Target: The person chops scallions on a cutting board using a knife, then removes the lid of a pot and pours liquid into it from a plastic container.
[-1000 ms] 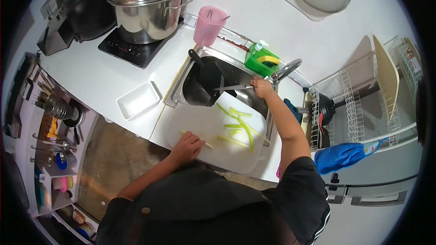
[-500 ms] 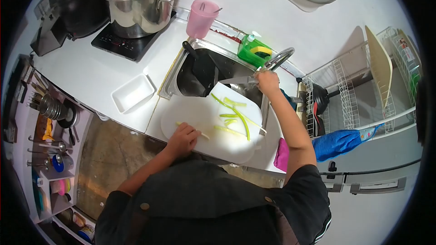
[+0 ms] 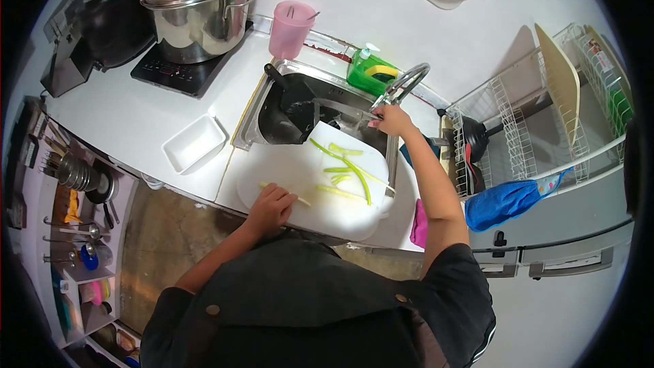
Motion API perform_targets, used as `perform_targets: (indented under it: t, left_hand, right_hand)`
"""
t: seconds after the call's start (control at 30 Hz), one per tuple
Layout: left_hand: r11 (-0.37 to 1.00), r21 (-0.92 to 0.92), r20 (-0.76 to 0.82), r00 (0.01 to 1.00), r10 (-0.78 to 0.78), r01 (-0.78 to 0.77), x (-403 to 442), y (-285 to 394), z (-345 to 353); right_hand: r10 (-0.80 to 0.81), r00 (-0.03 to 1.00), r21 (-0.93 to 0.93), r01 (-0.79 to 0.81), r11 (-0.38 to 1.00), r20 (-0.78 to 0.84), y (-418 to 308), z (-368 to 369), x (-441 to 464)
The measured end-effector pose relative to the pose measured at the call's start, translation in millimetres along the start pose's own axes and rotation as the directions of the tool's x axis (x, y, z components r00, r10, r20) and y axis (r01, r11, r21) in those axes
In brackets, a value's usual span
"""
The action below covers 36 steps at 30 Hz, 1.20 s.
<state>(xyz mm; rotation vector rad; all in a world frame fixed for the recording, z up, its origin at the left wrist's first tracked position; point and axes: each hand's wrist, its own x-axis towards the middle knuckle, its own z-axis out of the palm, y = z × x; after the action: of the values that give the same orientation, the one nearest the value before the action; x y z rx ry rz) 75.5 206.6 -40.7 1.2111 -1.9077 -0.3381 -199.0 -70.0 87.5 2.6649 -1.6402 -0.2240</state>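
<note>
Green stalks (image 3: 366, 187) are spread, in the head view, on the board (image 3: 272, 163) beside the sink (image 3: 269, 123); a pale piece (image 3: 304, 200) is pinched by the left hand (image 3: 271, 206). They look light, crisp, slightly slippery (best held mid-length). The knife (image 3: 337, 105) is gripped near the tap (image 3: 398, 88) by the right hand (image 3: 394, 121). No writing can be read.

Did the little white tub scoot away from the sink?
No. The white tub hasn't moved: it's at the same spot left of the sink.
</note>
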Motion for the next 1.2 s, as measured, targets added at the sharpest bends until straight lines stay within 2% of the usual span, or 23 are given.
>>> perform_targets:
  t: [0.03, 0.07, 0.1, 0.17, 0.2, 0.27, 0.33, 0.4, 0.47, 0.6, 0.67, 0.7, 0.73, 0.77, 0.8, 0.93, 1.0, 1.03, 1.1, 1.13, 1.17, 1.2]
  left_hand:
    - [1.0, -0.007, -0.002, 1.0, 0.0, 0.0, 1, 0, 0]
    - [1.0, -0.014, -0.004, 1.0, 0.002, -0.002, 1, 0, 0]
    - [1.0, -0.012, -0.002, 1.0, 0.003, -0.003, 1, 0, 0]
    - [1.0, -0.013, -0.011, 1.0, -0.002, 0.002, 0, -1, 1]
    - [1.0, -0.012, -0.011, 1.0, -0.003, 0.002, 0, -2, 1]
    - [0.999, -0.001, -0.047, 0.998, 0.034, -0.034, 1, -2, 1]
    - [0.999, 0.006, -0.046, 0.998, 0.032, -0.032, 0, -1, 1]
    - [0.999, 0.014, -0.047, 0.998, 0.03, -0.029, -1, -2, 1]
    - [1.0, 0.003, -0.007, 1.0, 0.001, -0.001, -2, -3, 1]
    - [1.0, 0.001, 0.007, 1.0, -0.014, 0.014, -1, 1, 1]
    - [1.0, 0.025, 0.0, 1.0, -0.013, 0.013, -1, 0, 2]
    - [1.0, 0.022, 0.0, 1.0, -0.01, 0.01, -1, -1, 4]
    - [1.0, 0.026, 0.002, 1.0, -0.012, 0.012, -3, -4, 6]
    - [0.999, 0.031, 0.005, 1.0, -0.015, 0.015, -4, -5, 8]
    - [0.999, 0.033, 0.004, 1.0, -0.015, 0.015, -3, -5, 8]
    - [0.998, 0.066, -0.042, 0.999, 0.023, -0.02, -1, -3, 6]
    - [0.998, 0.071, -0.041, 0.999, 0.003, 0.0, -3, -1, 6]
    - [0.997, 0.076, -0.038, 0.999, -0.015, 0.018, -1, 2, 6]
    - [0.994, 0.087, -0.018, 0.997, -0.069, 0.07, -1, 3, 5]
    - [0.996, 0.071, -0.021, 0.998, -0.057, 0.059, 0, 2, 6]
    - [0.998, 0.053, -0.021, 0.999, -0.043, 0.045, -1, 1, 8]
    - [0.996, 0.051, 0.001, 0.998, -0.07, 0.07, -1, 0, 8]
  right_hand:
    - [0.022, 0.993, 0.244, -0.05, 0.969, 0.119, 6, 8, 9]
    - [0.012, 0.971, 0.464, -0.124, 0.877, 0.237, 9, 10, 14]
    - [0.012, 0.972, 0.467, -0.124, 0.876, 0.235, 12, 10, 18]
    - [-0.019, 0.902, 0.625, -0.283, 0.728, 0.431, 14, 7, 22]
    - [-0.02, 0.903, 0.626, -0.281, 0.728, 0.43, 15, 5, 23]
    - [-0.004, 0.854, 0.643, -0.389, 0.659, 0.521, 22, 5, 22]
    - [-0.036, 0.844, 0.654, -0.388, 0.65, 0.536, 28, 0, 19]
    - [0.073, 0.767, 0.55, -0.519, 0.655, 0.637, 32, -8, 13]
    - [0.054, 0.777, 0.556, -0.495, 0.668, 0.627, 40, -14, 4]
    - [0.127, 0.747, 0.44, -0.51, 0.739, 0.652, 64, -22, -6]
    - [0.197, 0.828, 0.383, -0.437, 0.814, 0.525, 69, -22, -11]
    - [0.092, 0.896, 0.423, -0.293, 0.857, 0.434, 80, -9, -8]
    - [0.095, 0.897, 0.423, -0.294, 0.857, 0.433, 87, 13, 1]
    - [-0.032, 0.975, 0.239, -0.023, 0.971, 0.222, 94, 37, 12]
    - [-0.216, 0.976, -0.014, 0.216, 0.976, 0.039, 97, 55, 21]
    - [-0.145, 0.989, 0.077, 0.147, 0.986, -0.024, 69, 104, 47]
    - [-0.101, 0.984, 0.164, 0.125, 0.979, -0.148, 52, 117, 55]
    - [-0.111, 0.988, 0.031, 0.115, 0.993, -0.108, 50, 126, 67]
    - [-0.049, 0.994, -0.082, 0.057, 0.995, 0.102, 52, 143, 96]
    - [-0.094, 0.994, -0.111, 0.1, 0.989, 0.054, 55, 149, 103]
    - [-0.09, 0.996, -0.009, 0.09, 0.996, -0.016, 65, 163, 111]
    - [-0.091, 0.996, -0.038, 0.092, 0.995, 0.01, 69, 173, 118]
